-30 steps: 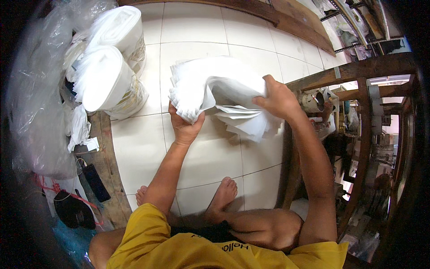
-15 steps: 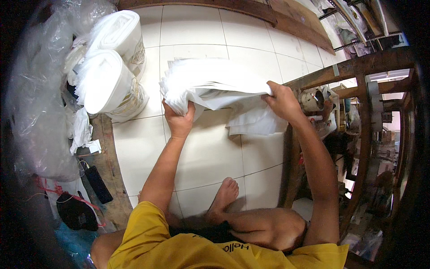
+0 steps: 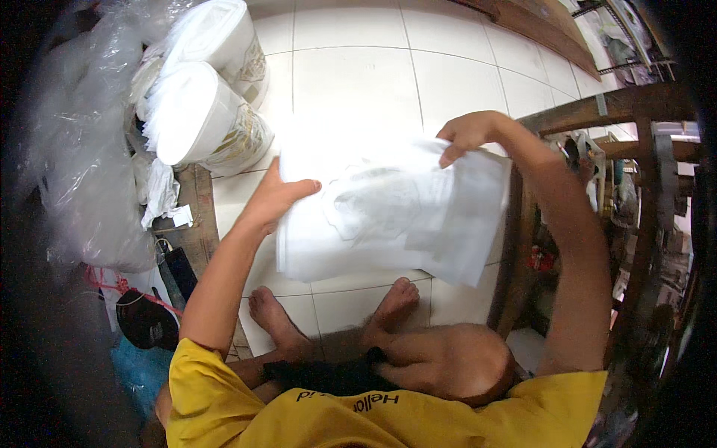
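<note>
Between my two hands hangs a loose stack of thin white plastic bags (image 3: 366, 216), with a faint printed emblem on its face. My left hand (image 3: 278, 196) is closed on the stack's left edge, the thumb lying on top and the other fingers hidden behind. At the upper right corner, my right hand (image 3: 472, 136) pinches the stack between thumb and fingers. A few sheets on the right side fan out below that hand, slightly blurred.
Two thick folded bundles of white plastic with gold print (image 3: 216, 131) stand at the upper left, beside crumpled clear plastic (image 3: 89, 164). A black phone (image 3: 179, 272) and a black cap (image 3: 147, 321) lie lower left. A wooden frame (image 3: 650, 112) rises at the right above the tiled floor (image 3: 351, 82).
The stack has come down closer to me and opened out flat, its emblem now showing. My left hand has moved lower and left; my right hand has risen slightly.
</note>
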A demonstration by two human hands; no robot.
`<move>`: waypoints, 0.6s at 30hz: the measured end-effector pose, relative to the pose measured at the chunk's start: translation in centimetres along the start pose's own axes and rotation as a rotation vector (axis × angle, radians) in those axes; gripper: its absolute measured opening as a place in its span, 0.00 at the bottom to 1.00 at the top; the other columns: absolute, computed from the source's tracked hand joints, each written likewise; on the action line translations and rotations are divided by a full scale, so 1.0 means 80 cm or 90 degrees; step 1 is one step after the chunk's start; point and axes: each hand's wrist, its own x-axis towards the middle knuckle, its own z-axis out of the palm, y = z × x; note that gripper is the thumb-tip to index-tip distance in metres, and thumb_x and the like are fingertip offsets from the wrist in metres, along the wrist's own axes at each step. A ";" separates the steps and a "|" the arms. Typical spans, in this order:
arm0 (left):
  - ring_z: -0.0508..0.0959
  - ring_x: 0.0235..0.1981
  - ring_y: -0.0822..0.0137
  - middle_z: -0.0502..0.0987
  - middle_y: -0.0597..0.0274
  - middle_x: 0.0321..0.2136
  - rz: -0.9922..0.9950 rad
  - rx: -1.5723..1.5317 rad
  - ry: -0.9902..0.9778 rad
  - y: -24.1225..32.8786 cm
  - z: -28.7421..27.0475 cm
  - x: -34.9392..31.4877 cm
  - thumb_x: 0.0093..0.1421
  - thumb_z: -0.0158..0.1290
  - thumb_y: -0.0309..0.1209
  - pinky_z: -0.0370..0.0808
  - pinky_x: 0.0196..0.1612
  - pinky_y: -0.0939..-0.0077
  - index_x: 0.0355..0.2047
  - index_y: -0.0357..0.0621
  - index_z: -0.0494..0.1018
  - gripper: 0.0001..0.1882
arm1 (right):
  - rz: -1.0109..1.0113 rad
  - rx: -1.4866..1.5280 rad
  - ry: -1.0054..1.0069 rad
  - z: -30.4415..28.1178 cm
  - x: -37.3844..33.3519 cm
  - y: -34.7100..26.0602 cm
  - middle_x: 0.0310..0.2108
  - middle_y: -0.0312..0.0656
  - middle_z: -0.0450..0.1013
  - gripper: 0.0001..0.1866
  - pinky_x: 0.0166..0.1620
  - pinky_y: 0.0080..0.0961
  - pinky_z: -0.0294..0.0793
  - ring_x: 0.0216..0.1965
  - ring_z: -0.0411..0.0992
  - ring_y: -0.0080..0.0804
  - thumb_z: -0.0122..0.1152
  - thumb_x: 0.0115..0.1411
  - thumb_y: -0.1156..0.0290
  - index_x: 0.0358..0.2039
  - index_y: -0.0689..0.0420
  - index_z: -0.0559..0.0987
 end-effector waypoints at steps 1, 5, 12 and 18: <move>0.79 0.49 0.58 0.76 0.48 0.51 -0.003 -0.005 0.021 -0.022 -0.009 0.013 0.52 0.65 0.27 0.77 0.53 0.65 0.61 0.30 0.62 0.39 | -0.010 -0.065 -0.009 -0.004 0.052 0.005 0.48 0.47 0.81 0.28 0.53 0.37 0.76 0.47 0.79 0.39 0.73 0.56 0.59 0.54 0.59 0.81; 0.80 0.48 0.55 0.76 0.42 0.49 -0.038 0.071 0.144 -0.076 -0.028 0.043 0.49 0.67 0.30 0.80 0.50 0.65 0.58 0.28 0.61 0.39 | -0.016 -0.238 0.026 -0.011 0.180 0.000 0.46 0.46 0.82 0.28 0.52 0.38 0.76 0.46 0.79 0.40 0.74 0.52 0.60 0.52 0.59 0.82; 0.81 0.46 0.54 0.77 0.39 0.49 -0.072 0.224 0.220 -0.088 -0.023 0.049 0.46 0.70 0.36 0.80 0.49 0.64 0.59 0.28 0.60 0.45 | -0.075 -0.230 0.249 0.017 0.177 0.028 0.47 0.51 0.78 0.29 0.54 0.40 0.74 0.50 0.76 0.49 0.70 0.52 0.64 0.54 0.61 0.77; 0.82 0.45 0.52 0.78 0.38 0.48 -0.053 0.242 0.242 -0.095 -0.019 0.054 0.46 0.71 0.40 0.80 0.48 0.64 0.62 0.28 0.58 0.50 | -0.081 -0.221 0.609 0.088 0.120 0.046 0.55 0.54 0.74 0.32 0.60 0.43 0.71 0.57 0.72 0.52 0.69 0.57 0.61 0.60 0.60 0.73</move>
